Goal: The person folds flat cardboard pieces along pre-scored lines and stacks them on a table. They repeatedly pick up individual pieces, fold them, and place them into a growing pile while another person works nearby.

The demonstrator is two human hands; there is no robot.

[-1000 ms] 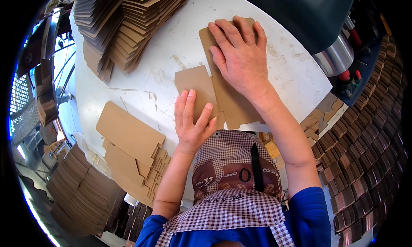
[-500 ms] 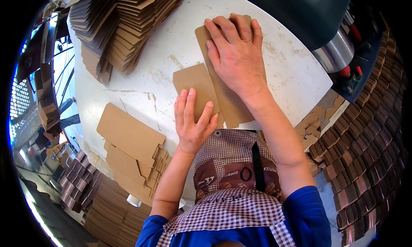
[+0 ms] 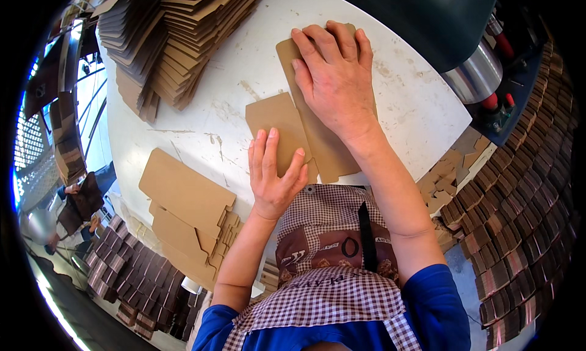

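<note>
A brown cardboard blank (image 3: 332, 159) lies flat on the white table in front of me, with a narrower flap (image 3: 268, 112) along its left side. My right hand (image 3: 337, 82) rests palm down on the long panel, fingers spread toward its far end. Lower on the left, my left hand (image 3: 276, 177) lies with fingers apart on the flap, and its thumb is near the crease. Neither hand grips anything. Left of it, several overlapping flat blanks (image 3: 186, 186) with notched edges sit at the table's near left edge.
A fanned pile of folded cardboard (image 3: 183, 43) stands at the table's back left. A dark machine (image 3: 415, 18) with a metal cylinder (image 3: 476, 73) borders the back right. Bundled cardboard (image 3: 513, 229) fills the right side; more stacks (image 3: 137, 259) stand lower left. Another person's hand (image 3: 73, 189) shows far left.
My hands have hardly moved on the blank. At lower left the large stack of brown sheets has gone from view, showing darker bundles. A person holding a dark piece now shows at far left.
</note>
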